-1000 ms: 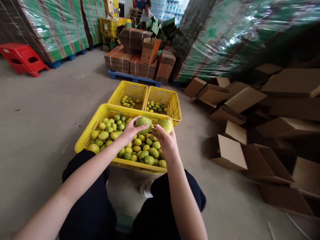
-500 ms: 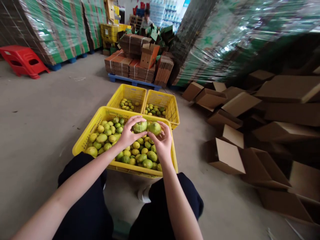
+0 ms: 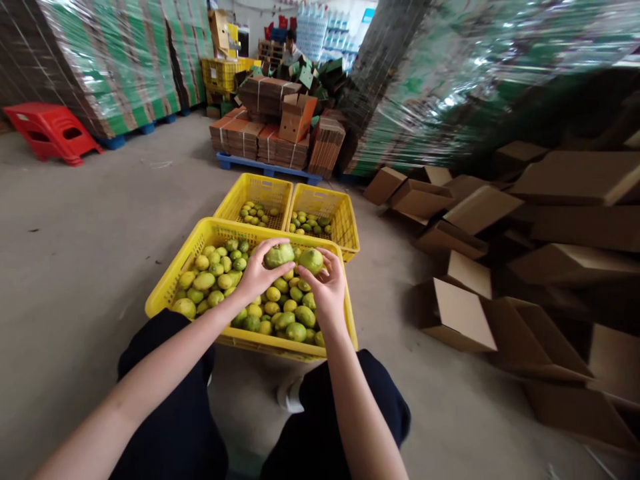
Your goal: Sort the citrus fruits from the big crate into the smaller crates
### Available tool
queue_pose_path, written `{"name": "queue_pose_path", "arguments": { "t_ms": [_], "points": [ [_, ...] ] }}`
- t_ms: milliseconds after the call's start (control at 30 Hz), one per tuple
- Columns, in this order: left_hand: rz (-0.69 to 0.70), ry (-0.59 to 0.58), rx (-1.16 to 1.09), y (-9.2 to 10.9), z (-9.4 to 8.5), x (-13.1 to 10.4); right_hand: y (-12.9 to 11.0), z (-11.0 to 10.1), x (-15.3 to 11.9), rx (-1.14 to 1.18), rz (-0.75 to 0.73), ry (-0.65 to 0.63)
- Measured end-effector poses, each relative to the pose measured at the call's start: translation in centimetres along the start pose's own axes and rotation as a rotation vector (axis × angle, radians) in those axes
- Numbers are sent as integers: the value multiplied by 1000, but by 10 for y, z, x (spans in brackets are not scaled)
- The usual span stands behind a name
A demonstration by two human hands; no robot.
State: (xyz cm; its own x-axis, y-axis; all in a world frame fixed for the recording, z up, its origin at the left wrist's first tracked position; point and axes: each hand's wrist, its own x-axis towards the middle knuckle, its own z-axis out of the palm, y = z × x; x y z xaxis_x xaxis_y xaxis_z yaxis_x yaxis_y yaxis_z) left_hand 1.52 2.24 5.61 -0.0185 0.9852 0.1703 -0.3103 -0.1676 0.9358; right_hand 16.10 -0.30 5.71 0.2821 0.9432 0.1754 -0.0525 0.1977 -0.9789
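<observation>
My left hand (image 3: pixel 261 270) is closed around a bumpy, pale green lemon (image 3: pixel 279 255). Beside it, a rounder, smoother green lemon (image 3: pixel 311 261) sits between the thumb and fingers of my right hand (image 3: pixel 327 285). Both fruits are held up side by side, close together, above a large yellow plastic crate (image 3: pixel 173 273). Many green and yellow lemons (image 3: pixel 204 281) lie in that crate, partly hidden by my hands and forearms.
Two smaller yellow crates (image 3: pixel 239 189) with some lemons stand just beyond the large one. Open cardboard boxes (image 3: pixel 457 313) are heaped on the right. Farther off are a blue pallet (image 3: pixel 267 168) of flattened cartons, a red stool (image 3: pixel 54 133) and a person (image 3: pixel 291 48).
The view has tilted up slightly, so the scene sits a little lower. Both hands keep their lemons, and the left one's fruit seems slightly turned.
</observation>
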Motion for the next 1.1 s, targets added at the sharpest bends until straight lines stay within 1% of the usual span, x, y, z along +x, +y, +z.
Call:
{"name": "queue_pose_path", "arguments": {
  "t_ms": [67,133,167,233,333,400,533,667,733,867,933,1033,1100],
  "points": [
    [-209,112,-209,0,-1,5,0,0,0,4,37,33],
    [-438,190,-420,0,-3,12,2,1,2,35,106,86],
    [-522,209,-507,0,-4,15,3,1,4,65,148,109],
    [-606,235,-640,2,-8,21,6,2,7,155,225,99],
    [-628,257,-764,6,-10,23,7,3,11,287,295,0],
    [-659,211,-812,8,-10,21,5,5,12,332,333,-21],
    [-706,90,-856,9,-7,16,0,9,10,416,428,24],
    [-681,106,-867,6,-6,16,3,7,12,491,442,87],
    [-676,124,-858,4,-7,18,8,4,15,467,429,72],
    [-675,116,-795,3,-7,21,20,0,19,406,402,-16],
    [-705,101,-735,4,-4,20,23,0,20,417,405,-14],
    [-775,113,-646,3,2,15,21,4,17,467,445,14],
    [-750,165,-606,3,7,12,15,9,12,485,497,-4]
  ]
}}
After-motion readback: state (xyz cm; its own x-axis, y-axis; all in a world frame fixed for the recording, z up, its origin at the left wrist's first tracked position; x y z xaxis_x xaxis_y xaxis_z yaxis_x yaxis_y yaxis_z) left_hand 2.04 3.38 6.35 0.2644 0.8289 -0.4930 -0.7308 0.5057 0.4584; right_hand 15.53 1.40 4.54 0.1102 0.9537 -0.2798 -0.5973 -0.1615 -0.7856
